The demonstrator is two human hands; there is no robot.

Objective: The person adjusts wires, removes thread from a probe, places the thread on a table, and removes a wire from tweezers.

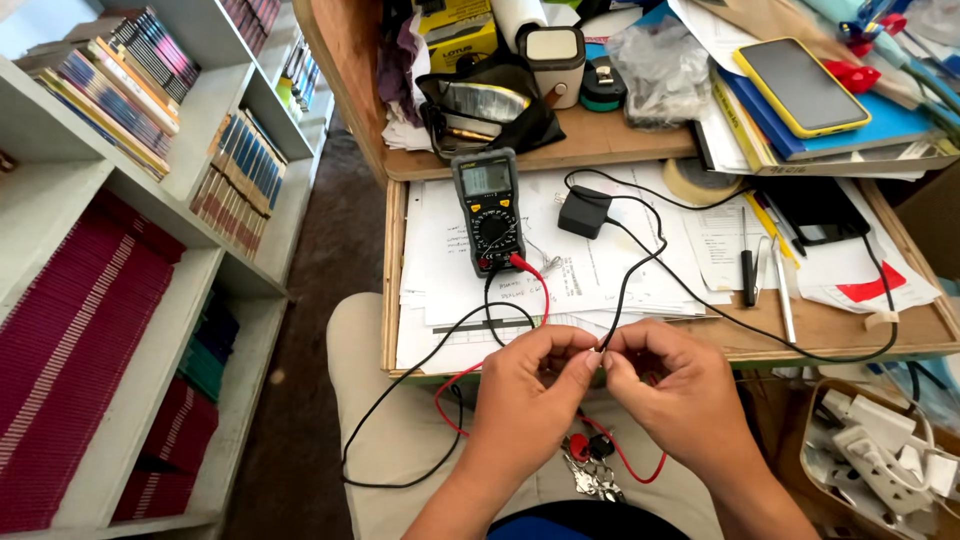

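Both hands meet over the lap: left hand (528, 392) and right hand (672, 395) pinch the thin black cable (628, 280) between fingertips. That cable climbs toward 12 o'clock to a small black plastic adapter (584, 212). At 11 o'clock, the dark grey handheld multimeter (488, 212) stands on white papers (440, 250).

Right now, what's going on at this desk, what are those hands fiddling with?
A seated person holds both hands together over their lap, the left hand and right hand pinching the end of a thin black cable between the fingertips. That cable runs up to a small black adapter lying on papers on the pull-out desk shelf. A digital multimeter stands on the papers, its red lead and black lead looping down to the lap. Keys rest there too.
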